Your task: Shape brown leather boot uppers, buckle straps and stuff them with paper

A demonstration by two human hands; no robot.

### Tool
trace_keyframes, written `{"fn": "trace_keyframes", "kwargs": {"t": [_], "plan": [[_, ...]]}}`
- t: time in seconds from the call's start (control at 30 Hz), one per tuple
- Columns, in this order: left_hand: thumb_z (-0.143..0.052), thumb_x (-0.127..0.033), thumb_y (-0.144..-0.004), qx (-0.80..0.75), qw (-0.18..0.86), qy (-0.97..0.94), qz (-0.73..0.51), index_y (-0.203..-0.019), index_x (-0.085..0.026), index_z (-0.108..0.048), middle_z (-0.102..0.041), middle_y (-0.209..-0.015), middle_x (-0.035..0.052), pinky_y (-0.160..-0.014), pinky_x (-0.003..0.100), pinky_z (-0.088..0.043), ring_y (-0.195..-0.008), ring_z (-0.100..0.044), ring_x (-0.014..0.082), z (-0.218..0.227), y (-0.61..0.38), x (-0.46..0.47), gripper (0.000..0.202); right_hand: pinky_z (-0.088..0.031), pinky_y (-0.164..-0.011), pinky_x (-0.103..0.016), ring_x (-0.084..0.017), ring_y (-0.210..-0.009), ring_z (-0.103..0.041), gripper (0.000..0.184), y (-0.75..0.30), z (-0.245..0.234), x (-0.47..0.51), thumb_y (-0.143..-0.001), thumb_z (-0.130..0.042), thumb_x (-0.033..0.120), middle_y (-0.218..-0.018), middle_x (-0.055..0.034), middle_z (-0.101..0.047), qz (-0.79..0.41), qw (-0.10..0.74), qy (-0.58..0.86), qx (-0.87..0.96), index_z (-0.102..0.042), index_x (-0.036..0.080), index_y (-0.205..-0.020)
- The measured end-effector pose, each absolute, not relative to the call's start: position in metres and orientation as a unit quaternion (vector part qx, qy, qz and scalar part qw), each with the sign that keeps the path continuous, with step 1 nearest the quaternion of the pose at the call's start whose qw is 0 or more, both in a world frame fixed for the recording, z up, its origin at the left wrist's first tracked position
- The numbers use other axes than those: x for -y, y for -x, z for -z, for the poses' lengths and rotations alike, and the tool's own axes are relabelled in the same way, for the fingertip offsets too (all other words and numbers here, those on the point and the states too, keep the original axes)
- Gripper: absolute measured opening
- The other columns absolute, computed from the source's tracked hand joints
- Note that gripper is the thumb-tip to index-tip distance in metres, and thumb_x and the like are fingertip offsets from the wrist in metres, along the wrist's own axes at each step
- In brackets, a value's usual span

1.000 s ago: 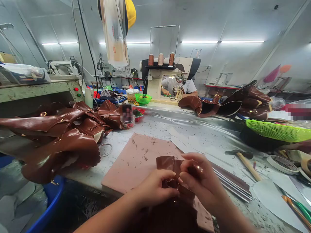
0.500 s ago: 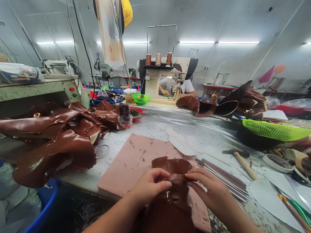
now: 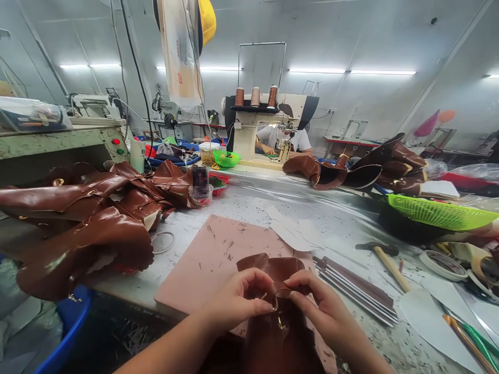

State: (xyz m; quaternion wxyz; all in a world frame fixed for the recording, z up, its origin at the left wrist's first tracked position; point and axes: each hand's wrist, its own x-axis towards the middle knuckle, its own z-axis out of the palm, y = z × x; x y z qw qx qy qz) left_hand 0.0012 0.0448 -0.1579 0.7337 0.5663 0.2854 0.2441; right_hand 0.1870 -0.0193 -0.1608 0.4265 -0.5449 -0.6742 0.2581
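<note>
A brown leather boot-like piece (image 3: 273, 343) lies in front of me, its upper end over the pink board (image 3: 218, 259). My left hand (image 3: 247, 293) pinches a small gold-coloured buckle at the strap's end, mostly covered by the fingers. Between thumb and fingertips, my right hand (image 3: 310, 296) grips the narrow brown leather strap (image 3: 283, 292), which is bent between both hands. Just below them, a gold metal fitting (image 3: 281, 323) shows on the leather.
Brown leather pieces (image 3: 89, 234) are heaped at left, above a blue bin (image 3: 78, 332). Dark strips (image 3: 354, 288), a hammer (image 3: 392, 267) and tape rolls (image 3: 444, 266) lie at right. A person (image 3: 290, 137) sits behind the sewing machine (image 3: 245, 140).
The strap was a wide loop between my hands; now it is bent tighter and turned. My right hand has moved left, closer to my left hand. The metal fitting below has shifted right.
</note>
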Motion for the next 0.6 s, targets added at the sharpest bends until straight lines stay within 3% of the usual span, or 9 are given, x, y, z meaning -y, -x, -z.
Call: {"fn": "trace_keyframes", "kwargs": {"t": [0.13, 0.27, 0.4, 0.6], "plan": [[-0.072, -0.025, -0.060, -0.325, 0.701, -0.589, -0.237, -0.080, -0.015, -0.062, -0.058, -0.076, 0.0000, -0.074, 0.029, -0.037, -0.076, -0.050, 0.0151, 0.160, -0.001, -0.044, 0.025, -0.048, -0.075, -0.032, -0.020, -0.083, -0.058, 0.014, -0.189, 0.158, 0.023, -0.076, -0.054, 0.019, -0.088, -0.0039, -0.062, -0.228, 0.383, 0.585, 0.677, -0.062, 0.023, -0.087], [-0.073, -0.027, -0.060, -0.344, 0.699, -0.564, -0.274, -0.082, -0.015, -0.062, -0.057, -0.074, -0.0010, -0.072, 0.028, -0.038, -0.073, -0.049, 0.0136, 0.161, -0.007, -0.041, 0.027, -0.046, -0.060, -0.026, -0.016, -0.069, -0.056, 0.008, -0.182, 0.145, 0.030, -0.076, -0.055, 0.018, -0.076, -0.0013, -0.058, -0.200, 0.355, 0.613, 0.677, -0.053, 0.022, -0.069], [-0.078, -0.033, -0.056, -0.328, 0.719, -0.534, -0.301, -0.082, -0.015, -0.063, -0.059, -0.077, 0.0008, -0.069, 0.027, -0.039, -0.074, -0.051, 0.0142, 0.163, -0.010, -0.040, 0.035, -0.044, -0.058, -0.023, -0.013, -0.063, -0.054, 0.010, -0.171, 0.135, 0.033, -0.079, -0.052, 0.016, -0.070, 0.0020, -0.057, -0.249, 0.319, 0.568, 0.717, -0.048, 0.022, -0.072], [-0.084, -0.036, -0.049, -0.330, 0.740, -0.497, -0.311, -0.077, -0.013, -0.064, -0.060, -0.073, 0.0008, -0.069, 0.027, -0.039, -0.070, -0.052, 0.0125, 0.164, -0.008, -0.038, 0.041, -0.047, -0.060, -0.023, -0.013, -0.068, -0.058, 0.015, -0.168, 0.146, 0.033, -0.079, -0.048, 0.010, -0.079, -0.0009, -0.059, -0.085, 0.307, 0.528, 0.788, -0.046, 0.022, -0.071]]}}
